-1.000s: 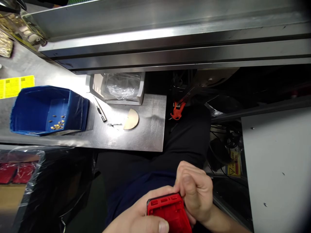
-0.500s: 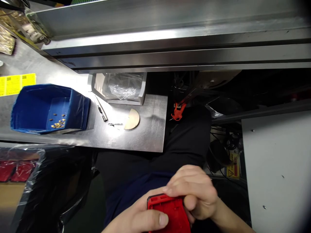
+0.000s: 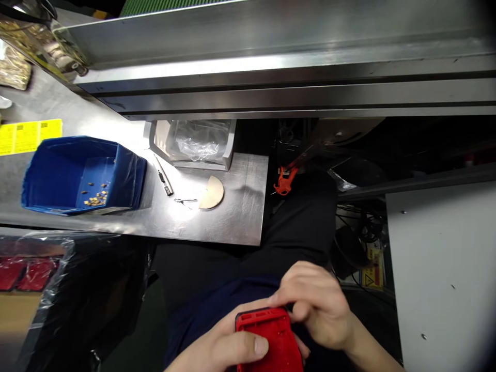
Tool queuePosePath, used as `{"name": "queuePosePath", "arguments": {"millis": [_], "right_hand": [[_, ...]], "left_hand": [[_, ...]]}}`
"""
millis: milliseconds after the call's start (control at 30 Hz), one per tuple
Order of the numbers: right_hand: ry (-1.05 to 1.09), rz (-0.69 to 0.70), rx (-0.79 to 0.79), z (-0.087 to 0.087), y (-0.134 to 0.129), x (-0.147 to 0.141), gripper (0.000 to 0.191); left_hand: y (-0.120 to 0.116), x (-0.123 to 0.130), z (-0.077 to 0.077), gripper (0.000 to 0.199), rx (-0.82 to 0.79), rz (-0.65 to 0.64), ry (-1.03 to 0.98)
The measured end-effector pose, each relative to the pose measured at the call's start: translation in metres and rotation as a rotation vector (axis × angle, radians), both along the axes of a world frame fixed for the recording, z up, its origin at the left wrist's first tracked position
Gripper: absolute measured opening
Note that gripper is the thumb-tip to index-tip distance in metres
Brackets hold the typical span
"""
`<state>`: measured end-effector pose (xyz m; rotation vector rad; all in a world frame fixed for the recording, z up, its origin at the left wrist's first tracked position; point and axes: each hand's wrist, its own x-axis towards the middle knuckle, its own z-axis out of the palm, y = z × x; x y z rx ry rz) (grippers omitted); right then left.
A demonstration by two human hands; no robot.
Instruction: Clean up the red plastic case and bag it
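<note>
Two hands, one red case, two bins

Two hands, a left hand and a right hand, share one red case. Ahead of the right hand: one orange tool. Ahead and to the left of the left hand: one grey bin, one half-disc, one slim cutter and one thin dark metal piece. Farther left of it: one blue bin with brass bits too small to count, one yellow sheet, and two red pieces in view.
</note>
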<state>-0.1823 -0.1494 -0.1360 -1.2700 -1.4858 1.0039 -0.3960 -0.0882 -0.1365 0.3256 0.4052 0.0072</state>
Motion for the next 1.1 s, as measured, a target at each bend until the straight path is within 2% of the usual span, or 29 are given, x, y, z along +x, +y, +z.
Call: {"name": "queuePosePath", "arguments": {"millis": [67, 100, 133, 200, 267, 367, 433, 600, 667, 767, 833, 867, 967, 1000, 1033, 1100], "right_hand": [[-0.072, -0.177, -0.036, -0.001, 0.000, 0.006, 0.031], [-0.079, -0.196, -0.120, 0.000, 0.002, 0.009, 0.026], [-0.069, -0.156, -0.234, 0.003, 0.005, 0.012, 0.022], [-0.034, 0.036, -0.468, 0.010, 0.017, 0.013, 0.017], [-0.026, 0.252, -0.587, 0.017, 0.031, 0.012, 0.016], [-0.030, 0.505, -0.624, 0.023, 0.051, 0.010, 0.015], [-0.025, 0.607, -0.618, 0.025, 0.061, 0.011, 0.017], [-0.092, 0.670, -0.567, 0.031, 0.070, 0.022, 0.013], [-0.139, 0.649, -0.584, 0.032, 0.067, 0.027, 0.014], [-0.196, 0.472, -0.617, 0.032, 0.062, 0.030, 0.017], [-0.159, 0.372, -0.643, 0.032, 0.058, 0.026, 0.013], [-0.121, 0.368, -0.656, 0.032, 0.057, 0.023, 0.011], [-0.028, 0.479, -0.683, 0.029, 0.056, 0.009, 0.008], [-0.045, 0.466, -0.684, 0.026, 0.057, 0.005, 0.009], [-0.105, 0.384, -0.674, 0.020, 0.060, 0.001, 0.013], [-0.293, 0.075, -0.608, 0.004, 0.070, -0.004, 0.019]], "left_hand": [[-0.004, -0.003, -0.002, 0.055, -0.032, -0.001, 0.008], [-0.005, -0.003, -0.003, 0.056, -0.044, 0.001, 0.010], [-0.005, -0.004, -0.004, 0.056, -0.050, 0.002, 0.013], [-0.003, -0.001, -0.002, 0.057, -0.021, -0.027, 0.014], [0.002, 0.004, 0.001, 0.055, 0.052, -0.089, 0.012], [0.011, 0.010, 0.007, 0.053, 0.151, -0.151, 0.015], [0.013, 0.011, 0.009, 0.051, 0.161, -0.153, 0.015], [0.008, 0.001, 0.005, 0.053, 0.143, -0.129, 0.007], [0.003, -0.004, 0.002, 0.055, 0.111, -0.112, 0.017], [-0.004, -0.009, -0.002, 0.058, 0.036, -0.079, 0.017], [-0.006, -0.010, -0.003, 0.058, 0.032, -0.060, 0.005], [-0.006, -0.010, -0.002, 0.058, 0.048, -0.054, 0.005], [-0.004, -0.010, 0.001, 0.064, 0.119, -0.035, 0.032], [-0.002, -0.011, 0.002, 0.066, 0.125, -0.018, 0.041], [-0.001, -0.011, 0.002, 0.068, 0.121, 0.010, 0.047], [0.002, -0.014, -0.001, 0.071, 0.136, 0.080, 0.047]]}}
